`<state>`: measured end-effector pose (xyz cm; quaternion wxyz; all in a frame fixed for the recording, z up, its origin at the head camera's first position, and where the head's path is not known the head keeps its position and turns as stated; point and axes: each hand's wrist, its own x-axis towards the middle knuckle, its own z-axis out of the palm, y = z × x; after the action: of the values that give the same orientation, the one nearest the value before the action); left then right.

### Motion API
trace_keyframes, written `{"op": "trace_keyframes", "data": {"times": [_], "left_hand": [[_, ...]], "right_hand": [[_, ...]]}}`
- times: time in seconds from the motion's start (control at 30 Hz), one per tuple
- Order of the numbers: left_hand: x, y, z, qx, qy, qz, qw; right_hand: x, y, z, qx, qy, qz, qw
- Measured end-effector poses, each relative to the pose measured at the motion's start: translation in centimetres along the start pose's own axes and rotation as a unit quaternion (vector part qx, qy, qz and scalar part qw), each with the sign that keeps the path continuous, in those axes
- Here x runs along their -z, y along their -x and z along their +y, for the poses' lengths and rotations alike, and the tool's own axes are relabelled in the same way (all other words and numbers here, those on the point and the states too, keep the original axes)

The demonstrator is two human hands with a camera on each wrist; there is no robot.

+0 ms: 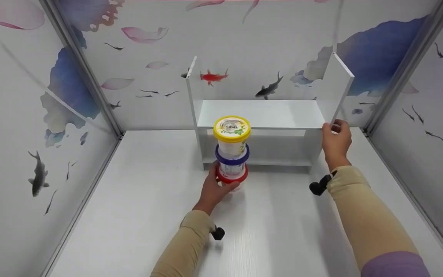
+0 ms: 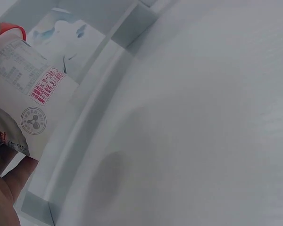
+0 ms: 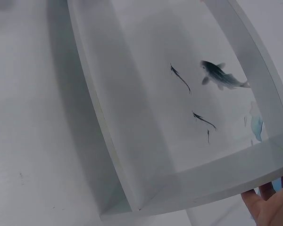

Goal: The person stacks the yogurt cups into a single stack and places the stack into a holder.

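Observation:
My left hand grips the lowest tub, with a red lid, of a stack of three. On it sits a tub with a dark blue lid, and on top one with a yellow lid. In the left wrist view the white printed side of the lowest tub shows, held tilted in that view, with part of the left hand. My right hand holds the right side panel of a white shelf; its fingers curl behind that panel's edge.
The white shelf has a middle board, a low bottom board and two upright sides, standing against the back wall on a white table. Walls printed with fish and petals enclose the table on the left, back and right.

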<state>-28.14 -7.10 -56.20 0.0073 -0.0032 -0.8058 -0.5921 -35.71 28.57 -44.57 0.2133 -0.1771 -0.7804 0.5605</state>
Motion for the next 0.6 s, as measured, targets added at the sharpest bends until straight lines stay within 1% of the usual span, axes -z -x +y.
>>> {"op": "trace_keyframes", "data": {"times": [0.17, 0.4, 0.6], "left_hand": [[-0.1, -0.3, 1.1, -0.001, -0.007, -0.002, 1.0], [-0.3, -0.7, 2.8, -0.022, -0.021, -0.015, 0.9994], [-0.5, -1.0, 4.4, -0.026, -0.022, -0.027, 0.9991]], "right_hand": [[-0.1, 0.0, 0.0, -0.003, 0.003, 0.005, 1.0], [-0.1, -0.1, 0.1, -0.006, 0.002, 0.005, 1.0], [-0.1, -0.1, 0.0, -0.005, 0.006, 0.007, 1.0]]}}
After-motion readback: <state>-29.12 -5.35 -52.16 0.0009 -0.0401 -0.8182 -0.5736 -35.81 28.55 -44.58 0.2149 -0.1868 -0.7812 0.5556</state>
